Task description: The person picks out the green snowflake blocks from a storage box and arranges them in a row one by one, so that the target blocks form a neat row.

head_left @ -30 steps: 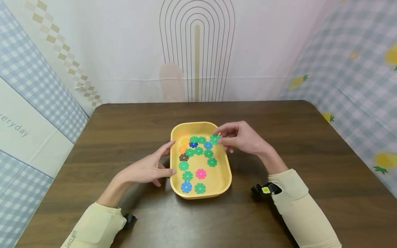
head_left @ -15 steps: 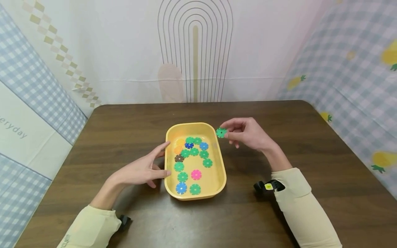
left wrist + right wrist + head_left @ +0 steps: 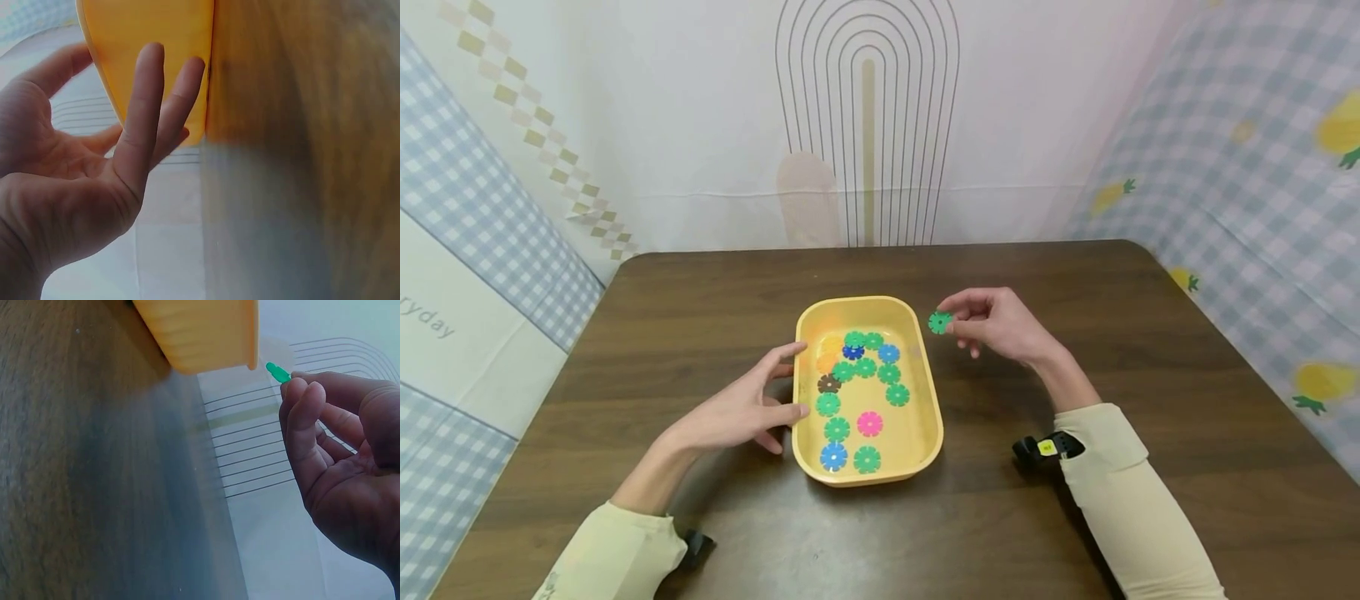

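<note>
Discs [image 3: 869,424] of green, blue, orange, brown and pink lie scattered in a yellow tray [image 3: 916,433] on the brown table [image 3: 865,546]. Just right of the tray's far end, the right hand [image 3: 1002,327] pinches a green disc [image 3: 938,322] above the table. The left hand [image 3: 739,410], fingers spread wide, only touches the tray's left rim with thumb and fingertip.

Through the head view I have both forearms reaching forward and inward, the left forearm [image 3: 625,542] and the right forearm [image 3: 1138,500] well apart. My left hand [image 3: 747,408] is spread, thumb and forefinger wide apart, its other fingers [image 3: 145,106] extended. My right hand [image 3: 996,325] angles inward, thumb and forefinger in a pinch, the remaining fingers bent.
</note>
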A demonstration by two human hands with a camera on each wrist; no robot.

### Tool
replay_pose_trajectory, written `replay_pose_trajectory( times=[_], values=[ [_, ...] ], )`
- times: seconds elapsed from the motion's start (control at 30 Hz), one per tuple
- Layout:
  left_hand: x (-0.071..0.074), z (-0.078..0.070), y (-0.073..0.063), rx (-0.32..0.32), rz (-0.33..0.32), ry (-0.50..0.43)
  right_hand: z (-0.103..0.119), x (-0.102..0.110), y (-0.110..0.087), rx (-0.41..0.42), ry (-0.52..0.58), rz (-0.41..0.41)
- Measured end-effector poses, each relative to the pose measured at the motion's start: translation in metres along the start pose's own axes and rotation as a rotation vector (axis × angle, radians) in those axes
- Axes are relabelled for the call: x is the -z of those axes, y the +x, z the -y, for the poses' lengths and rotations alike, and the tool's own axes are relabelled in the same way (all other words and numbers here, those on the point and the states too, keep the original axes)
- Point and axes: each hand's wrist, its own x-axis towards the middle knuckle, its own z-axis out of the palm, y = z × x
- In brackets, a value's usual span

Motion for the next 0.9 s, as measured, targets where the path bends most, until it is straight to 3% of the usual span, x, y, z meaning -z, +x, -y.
replay_pose_trajectory(
  times=[0.37,0.7,0.9],
  values=[
    [0.004,0.008,0.006,0.011,0.033,-0.069,-0.008,-0.001,0.004,-0.011,-0.007,0.021],
    [0.007,0.011,0.008,0.037,0.036,-0.011,-0.010,-0.001,0.004,-0.022,-0.013,0.027],
    [0.009,0.016,0.007,0.051,0.049,-0.025,-0.013,-0.003,0.005,-0.023,-0.017,0.038]
  ],
)
